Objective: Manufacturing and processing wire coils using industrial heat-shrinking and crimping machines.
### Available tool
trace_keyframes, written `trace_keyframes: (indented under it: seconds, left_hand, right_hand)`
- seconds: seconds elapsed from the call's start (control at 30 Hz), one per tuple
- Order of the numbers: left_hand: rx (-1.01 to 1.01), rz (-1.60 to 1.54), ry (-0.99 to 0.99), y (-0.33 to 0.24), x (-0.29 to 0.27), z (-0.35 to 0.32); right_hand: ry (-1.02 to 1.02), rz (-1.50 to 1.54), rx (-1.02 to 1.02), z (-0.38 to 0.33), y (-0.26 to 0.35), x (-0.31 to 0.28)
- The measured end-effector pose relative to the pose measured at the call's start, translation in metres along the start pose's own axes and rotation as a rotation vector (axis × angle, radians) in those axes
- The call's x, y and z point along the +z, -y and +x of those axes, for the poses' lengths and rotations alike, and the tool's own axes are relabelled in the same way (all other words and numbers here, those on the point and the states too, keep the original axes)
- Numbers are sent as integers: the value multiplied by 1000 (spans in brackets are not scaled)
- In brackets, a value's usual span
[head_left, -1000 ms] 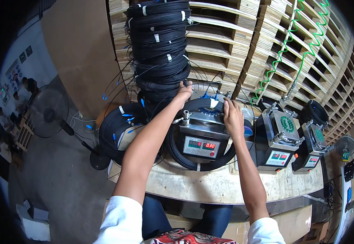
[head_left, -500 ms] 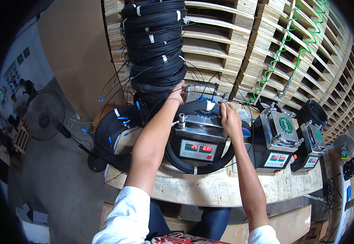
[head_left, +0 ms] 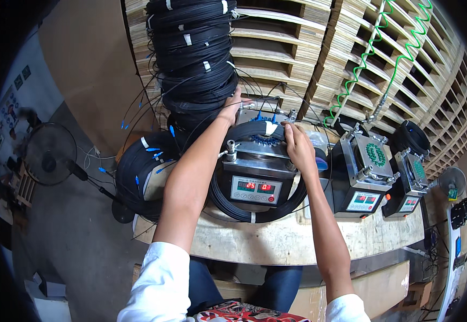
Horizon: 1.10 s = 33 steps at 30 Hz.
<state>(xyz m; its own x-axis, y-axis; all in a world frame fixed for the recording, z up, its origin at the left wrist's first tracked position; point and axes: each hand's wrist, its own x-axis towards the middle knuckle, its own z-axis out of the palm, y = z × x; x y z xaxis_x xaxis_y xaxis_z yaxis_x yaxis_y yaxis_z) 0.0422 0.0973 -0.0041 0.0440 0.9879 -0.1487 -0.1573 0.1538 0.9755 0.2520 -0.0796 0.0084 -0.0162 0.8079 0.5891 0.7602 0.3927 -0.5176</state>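
A black cable coil [head_left: 252,129] with a white tie hangs around a bench machine [head_left: 255,188] that has a metal top and red digits on its display. My right hand [head_left: 299,146] is closed on the right side of the coil's upper run. Beyond the machine's back left corner, my left hand [head_left: 230,109] reaches between a metal clamp and a tall stack of black cable coils [head_left: 196,70]; its fingers are largely hidden. Blue connectors [head_left: 266,116] stand up on the machine's top plate, just behind the coil.
Another cable coil [head_left: 131,182] with blue-tipped ends lies at left on the wooden table [head_left: 255,241]. Two similar machines [head_left: 359,182] stand to the right. Wooden pallets [head_left: 276,48] rise behind, with green spiral air hoses [head_left: 358,70]. A floor fan [head_left: 51,153] is at far left.
The view has shifted slightly, so the scene sits a little further left and higher. My left hand has moved slightly around the machine's back corner; my right hand stays at the coil.
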Motion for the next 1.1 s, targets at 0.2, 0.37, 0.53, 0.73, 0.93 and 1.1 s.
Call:
trace_keyframes:
  seconds: [0.2,0.37,0.53,0.73,0.93,1.1]
  left_hand:
    - [-80,189,77,-6,-37,-8]
    - [253,498,-17,-3,-24,-63]
    - [700,577,-171,21,-61,-145]
    - [992,1172,-266,7,-74,-252]
    - [919,1140,-201,25,-80,-251]
    - [873,1047,-253,35,-78,-255]
  right_hand:
    - [21,-10,-35,-1,20,11]
    - [-14,-40,-52,2,-4,7]
    - [43,9,-29,4,-7,16]
    - [47,35,52,5,-2,13]
    - [64,-1,88,3,1,11]
    - [46,15,99,-1,17,10]
